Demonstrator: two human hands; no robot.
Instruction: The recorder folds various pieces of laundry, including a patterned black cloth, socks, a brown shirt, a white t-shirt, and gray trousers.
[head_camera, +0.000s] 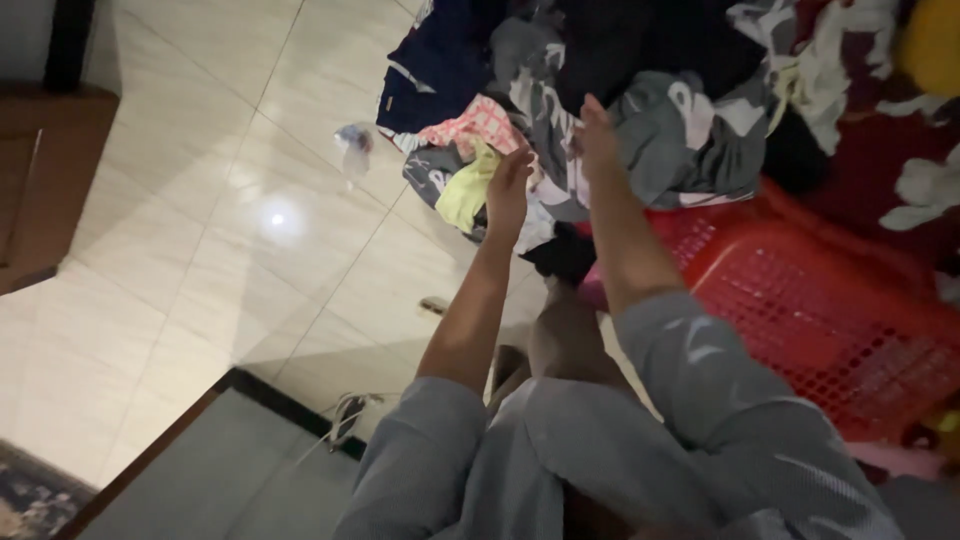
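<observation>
Both my arms reach forward into a heap of mixed clothes (640, 110) piled at the top of the view. My left hand (508, 192) rests against a yellow-green garment (466, 192) beside a pink checked cloth (472, 126). My right hand (597, 140) touches a grey and white patterned garment (545, 110), fingers partly hidden by the cloth. Whether either hand grips the fabric is unclear. I wear grey sleeves and grey trousers.
A red plastic laundry basket (820, 300) lies to the right of my arms. Shiny cream floor tiles (200, 220) spread to the left, with a small clear bottle (353, 140) on them. A wooden furniture edge (40, 170) stands far left; a grey mat (220, 480) lies below.
</observation>
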